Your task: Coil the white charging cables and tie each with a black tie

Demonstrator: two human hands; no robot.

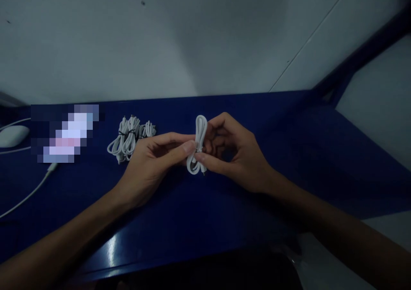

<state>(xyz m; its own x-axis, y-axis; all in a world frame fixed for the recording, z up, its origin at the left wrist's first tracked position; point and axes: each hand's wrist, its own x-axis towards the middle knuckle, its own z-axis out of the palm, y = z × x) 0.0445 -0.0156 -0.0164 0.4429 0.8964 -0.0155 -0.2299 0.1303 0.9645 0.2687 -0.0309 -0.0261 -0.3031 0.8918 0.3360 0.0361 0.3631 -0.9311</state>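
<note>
A coiled white cable (201, 129) is held up in front of the body, over the blue tabletop (199, 221), in a narrow upright bundle that leans slightly. It is pinched near its middle from both sides: by the thumb and fingers (173, 136) of the left hand (150, 159), and by the thumb of the right hand (240, 153), whose other fingers are curled behind it. Loops are left free above and below the grip, and a plug end (203, 169) is seen pointing down beside the lower loop. In the dim light, it cannot be told for certain whether a tie is already wrapped around the waist of the bundle.

The cable can be judged light and flexible, with a smooth sheath that may slide a little and loops that may spring apart if the pinch is eased. It is best gripped at the waist, where the strands are gathered; the plug should be spared any bending.

Beyond the left hand, several cable bundles (130, 133) are laid together, dark ties (123, 133) being visible on them. Farther left, a thin white cord (35, 191) and a rounded white object (14, 136) are seen.
</note>
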